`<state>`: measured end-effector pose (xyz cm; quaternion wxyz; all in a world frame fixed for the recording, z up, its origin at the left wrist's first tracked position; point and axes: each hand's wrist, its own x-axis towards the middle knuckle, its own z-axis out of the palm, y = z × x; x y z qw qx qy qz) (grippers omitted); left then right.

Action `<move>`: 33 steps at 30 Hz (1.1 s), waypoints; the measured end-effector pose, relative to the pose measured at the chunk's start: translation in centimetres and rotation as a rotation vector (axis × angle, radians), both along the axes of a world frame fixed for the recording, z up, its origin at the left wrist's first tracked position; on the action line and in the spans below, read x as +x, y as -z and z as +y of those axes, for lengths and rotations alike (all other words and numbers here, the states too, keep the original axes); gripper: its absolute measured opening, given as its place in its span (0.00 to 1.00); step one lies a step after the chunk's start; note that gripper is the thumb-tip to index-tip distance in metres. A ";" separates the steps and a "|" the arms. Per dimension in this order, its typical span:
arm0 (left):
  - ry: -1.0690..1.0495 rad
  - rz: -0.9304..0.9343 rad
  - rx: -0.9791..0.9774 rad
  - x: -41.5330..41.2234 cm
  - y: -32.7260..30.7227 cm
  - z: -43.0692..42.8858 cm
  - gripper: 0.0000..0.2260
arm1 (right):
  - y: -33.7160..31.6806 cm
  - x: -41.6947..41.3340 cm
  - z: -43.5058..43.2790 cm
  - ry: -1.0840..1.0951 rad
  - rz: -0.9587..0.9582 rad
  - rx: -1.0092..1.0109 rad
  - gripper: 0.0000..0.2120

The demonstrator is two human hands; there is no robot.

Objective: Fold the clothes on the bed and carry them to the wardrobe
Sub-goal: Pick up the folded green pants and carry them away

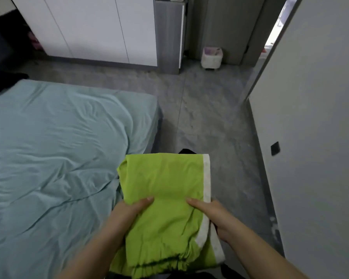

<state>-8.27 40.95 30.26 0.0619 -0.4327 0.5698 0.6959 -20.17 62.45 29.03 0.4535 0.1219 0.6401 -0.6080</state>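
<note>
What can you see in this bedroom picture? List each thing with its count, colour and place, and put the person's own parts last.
green garment: 1, lime green with a white stripe, folded, held up near the bed's corner
bed: 1, pale teal sheet, left half of the view
wardrobe: 1, white doors, top left, behind the bed
bin: 1, white, on the floor at the back
floor: grey, centre
wall switch: 1, black, on the pale wall at right
left hand: 1, grips the garment's left side, thumb on top
right hand: 1, grips the garment's striped right side, thumb on top
</note>
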 end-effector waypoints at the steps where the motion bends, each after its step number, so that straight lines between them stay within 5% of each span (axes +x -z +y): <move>1: 0.002 0.011 -0.002 -1.5 -0.2 0.1 0.35 | -0.3 -1.3 0.1 0.008 0.005 -0.008 0.19; 22: 0.259 0.100 0.028 -43.4 -2.6 -16.1 0.37 | -3.7 -36.8 -13.2 0.288 0.012 0.015 0.20; 29: 0.268 0.078 0.052 -56.0 -1.7 -20.2 0.33 | -3.5 -49.9 -16.9 0.258 0.033 -0.004 0.19; 33: 0.231 0.070 0.072 -63.4 -0.6 -21.3 0.41 | -2.7 -58.5 -18.4 0.196 0.019 0.006 0.19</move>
